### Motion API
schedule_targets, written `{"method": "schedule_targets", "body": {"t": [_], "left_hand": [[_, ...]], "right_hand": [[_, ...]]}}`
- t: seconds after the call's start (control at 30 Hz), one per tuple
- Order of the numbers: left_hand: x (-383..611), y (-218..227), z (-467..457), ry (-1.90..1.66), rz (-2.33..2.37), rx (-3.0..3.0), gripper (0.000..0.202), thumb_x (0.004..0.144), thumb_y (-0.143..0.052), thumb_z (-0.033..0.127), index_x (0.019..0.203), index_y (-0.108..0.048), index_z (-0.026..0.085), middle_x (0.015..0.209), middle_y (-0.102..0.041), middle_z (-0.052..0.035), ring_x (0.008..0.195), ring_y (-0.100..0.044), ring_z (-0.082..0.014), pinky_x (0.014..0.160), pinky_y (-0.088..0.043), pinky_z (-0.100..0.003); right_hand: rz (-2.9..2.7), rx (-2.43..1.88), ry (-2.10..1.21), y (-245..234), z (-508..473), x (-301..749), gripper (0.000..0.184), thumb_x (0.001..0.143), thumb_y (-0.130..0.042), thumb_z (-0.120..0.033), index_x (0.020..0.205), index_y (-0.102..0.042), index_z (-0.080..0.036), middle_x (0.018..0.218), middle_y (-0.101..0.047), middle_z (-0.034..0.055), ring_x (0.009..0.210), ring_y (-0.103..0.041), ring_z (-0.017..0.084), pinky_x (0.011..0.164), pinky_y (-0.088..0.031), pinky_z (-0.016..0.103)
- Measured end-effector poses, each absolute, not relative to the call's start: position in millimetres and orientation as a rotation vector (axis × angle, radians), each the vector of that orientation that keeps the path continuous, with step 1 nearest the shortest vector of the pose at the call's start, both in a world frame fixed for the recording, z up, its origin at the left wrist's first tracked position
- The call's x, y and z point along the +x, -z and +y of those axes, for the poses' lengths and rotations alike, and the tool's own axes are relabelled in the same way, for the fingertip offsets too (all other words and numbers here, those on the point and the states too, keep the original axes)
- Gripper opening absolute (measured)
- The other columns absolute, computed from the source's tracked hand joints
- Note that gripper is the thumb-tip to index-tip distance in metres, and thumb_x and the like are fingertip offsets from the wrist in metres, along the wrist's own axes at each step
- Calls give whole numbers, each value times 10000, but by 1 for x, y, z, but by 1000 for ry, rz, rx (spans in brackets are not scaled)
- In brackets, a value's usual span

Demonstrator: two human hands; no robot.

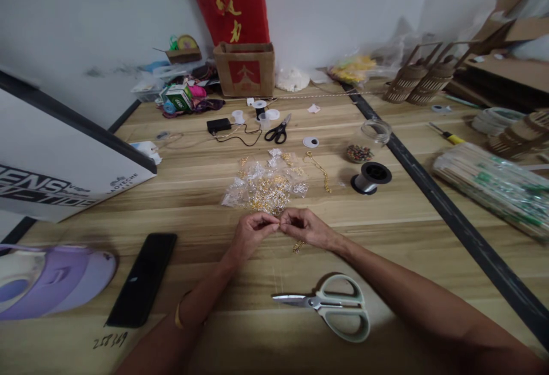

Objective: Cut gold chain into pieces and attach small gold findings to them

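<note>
My left hand (253, 231) and my right hand (303, 226) meet at their fingertips over the wooden table (206, 192), both pinched shut on a small gold trinket. A short gold chain piece (298, 245) dangles under my right hand. Just beyond the hands lies a heap of small gold and silver jewellery parts in clear bags (266, 183). A loose gold chain (321, 170) lies to the right of that heap.
Pale green scissors (334, 306) lie near me, a black phone (143, 278) to the left. Further off: a wire spool (369, 177), a bead jar (368, 140), black scissors (278, 131), a cardboard box (244, 69), a white board (60, 158), wrapped sticks (493, 183).
</note>
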State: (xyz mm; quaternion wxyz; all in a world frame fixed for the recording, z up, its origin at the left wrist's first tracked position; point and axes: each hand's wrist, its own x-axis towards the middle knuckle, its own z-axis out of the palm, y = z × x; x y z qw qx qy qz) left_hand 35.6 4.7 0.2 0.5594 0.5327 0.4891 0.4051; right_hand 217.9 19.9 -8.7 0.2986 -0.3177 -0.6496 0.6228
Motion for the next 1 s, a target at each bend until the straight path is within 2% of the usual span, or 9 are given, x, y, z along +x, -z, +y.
{"method": "schedule_targets", "body": {"t": [0.6, 1.0], "left_hand": [[36, -4, 6, -906, 1146, 1166, 189, 618, -755, 287, 705, -691, 132, 600, -644, -4, 586, -575, -119, 593, -448, -220], [36, -1, 6, -929, 1153, 1146, 163, 597, -760, 244, 702, -699, 136, 629, -667, -6, 592, -584, -117, 591, -447, -213]], "right_hand": [[-1688, -843, -1700, 5, 19, 217, 316, 802, -583, -455, 761, -515, -149, 602, -396, -49, 528, -312, 75, 489, -223, 218], [-1729, -821, -1689, 6, 21, 219, 255, 822, -571, -385, 745, -525, -146, 593, -383, -53, 520, -312, 74, 485, -220, 220]]}}
